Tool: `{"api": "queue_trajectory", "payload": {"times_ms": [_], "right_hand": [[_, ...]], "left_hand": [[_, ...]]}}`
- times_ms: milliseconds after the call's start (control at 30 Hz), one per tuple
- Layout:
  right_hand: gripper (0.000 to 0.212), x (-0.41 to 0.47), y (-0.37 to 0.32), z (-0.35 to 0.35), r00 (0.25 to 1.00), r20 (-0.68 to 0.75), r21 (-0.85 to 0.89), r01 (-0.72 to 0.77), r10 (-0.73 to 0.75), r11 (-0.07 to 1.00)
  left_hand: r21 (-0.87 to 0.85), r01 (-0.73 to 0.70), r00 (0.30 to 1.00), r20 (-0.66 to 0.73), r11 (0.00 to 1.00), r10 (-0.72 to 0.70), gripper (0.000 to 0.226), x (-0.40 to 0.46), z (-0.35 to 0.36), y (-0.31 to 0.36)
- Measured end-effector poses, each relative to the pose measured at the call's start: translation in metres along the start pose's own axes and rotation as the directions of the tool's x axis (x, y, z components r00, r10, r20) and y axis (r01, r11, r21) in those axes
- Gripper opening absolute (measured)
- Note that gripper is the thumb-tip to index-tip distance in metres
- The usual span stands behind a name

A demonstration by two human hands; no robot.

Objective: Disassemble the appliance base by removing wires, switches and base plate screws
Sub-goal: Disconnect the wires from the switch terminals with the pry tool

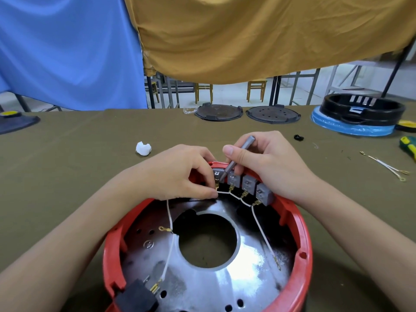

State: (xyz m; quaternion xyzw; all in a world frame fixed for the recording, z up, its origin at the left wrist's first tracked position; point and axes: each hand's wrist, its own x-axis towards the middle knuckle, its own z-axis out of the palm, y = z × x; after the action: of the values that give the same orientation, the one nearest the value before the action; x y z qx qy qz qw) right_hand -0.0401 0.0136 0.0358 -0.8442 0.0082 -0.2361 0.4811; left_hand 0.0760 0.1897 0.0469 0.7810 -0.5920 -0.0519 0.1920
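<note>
Working over a round red plastic appliance base (299,239) on an olive-green cloth-covered table (67,176), a person frees wiring from a row of four grey switch blocks (245,186) at the base's far rim. Left of the switches, the left hand (180,174) pinches a brass connector on a thin white wire (170,219). Right of it, the right hand (265,161) grips a grey metal driver bit (238,158), tip pressed at the leftmost switch. Right of the base, two removed white leads (387,168) lie loose on the table. Judging by this, disassembly is partway: switches, remaining wires and the shiny metal base plate (247,278) remain in place.
</note>
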Motion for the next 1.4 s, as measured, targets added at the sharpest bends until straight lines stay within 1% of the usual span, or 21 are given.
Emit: {"api": "queue_trajectory", "payload": {"times_ms": [100,200,367,633,733,833,1000,1200,1333,1400], "right_hand": [[0.022,-0.0022,-0.0014,-0.0010,0.999,0.002,-0.043,0.047,-0.047,0.998],[0.020,-0.0037,-0.0041,-0.0021,0.994,0.040,-0.098,0.110,-0.106,0.989],[0.024,0.0006,0.0016,-0.0013,1.000,0.011,-0.008,0.029,-0.029,1.000],[0.031,0.0033,0.0036,0.0007,1.000,0.001,0.029,-0.030,0.030,0.999],[0.031,0.0021,0.0028,0.0009,1.000,-0.007,0.024,-0.016,0.017,1.000],[0.027,-0.0002,0.0020,-0.0001,1.000,-0.014,-0.018,0.019,-0.019,1.000],[0.023,-0.0001,-0.0003,-0.0010,0.999,0.008,-0.047,0.045,-0.045,0.998],[0.028,0.0014,0.0008,-0.0002,1.000,0.025,-0.024,0.020,-0.019,1.000],[0.032,0.0024,0.0000,0.0002,1.000,0.004,0.010,-0.021,0.021,1.000],[0.032,0.0015,-0.0002,0.0006,1.000,-0.005,-0.020,-0.013,0.013,1.000]], "left_hand": [[-0.004,-0.004,1.000,-0.004,1.000,0.004,0.003,0.0004,0.0003,-0.0002],[-0.007,-0.010,1.000,-0.007,1.000,0.010,0.003,0.0002,0.0006,-0.0001],[-0.005,-0.005,1.000,-0.011,1.000,0.005,0.004,0.0003,0.0006,-0.0008],[-0.006,0.002,1.000,-0.003,1.000,-0.002,0.005,0.0004,0.0008,-0.0012],[-0.009,0.004,1.000,0.001,1.000,-0.004,0.004,0.0004,0.0004,-0.0015],[-0.015,0.001,1.000,-0.001,1.000,-0.001,0.004,0.0009,0.0002,-0.0014],[-0.014,0.000,1.000,-0.004,1.000,0.000,0.004,0.0009,0.0004,-0.0017],[-0.029,0.027,1.000,0.015,0.999,-0.027,0.005,0.0008,-0.0002,-0.0002],[-0.033,0.040,0.999,0.028,0.999,-0.039,0.007,0.0004,-0.0008,0.0011],[-0.038,0.039,0.999,0.033,0.998,-0.038,0.007,-0.0003,-0.0011,0.0011]]}}
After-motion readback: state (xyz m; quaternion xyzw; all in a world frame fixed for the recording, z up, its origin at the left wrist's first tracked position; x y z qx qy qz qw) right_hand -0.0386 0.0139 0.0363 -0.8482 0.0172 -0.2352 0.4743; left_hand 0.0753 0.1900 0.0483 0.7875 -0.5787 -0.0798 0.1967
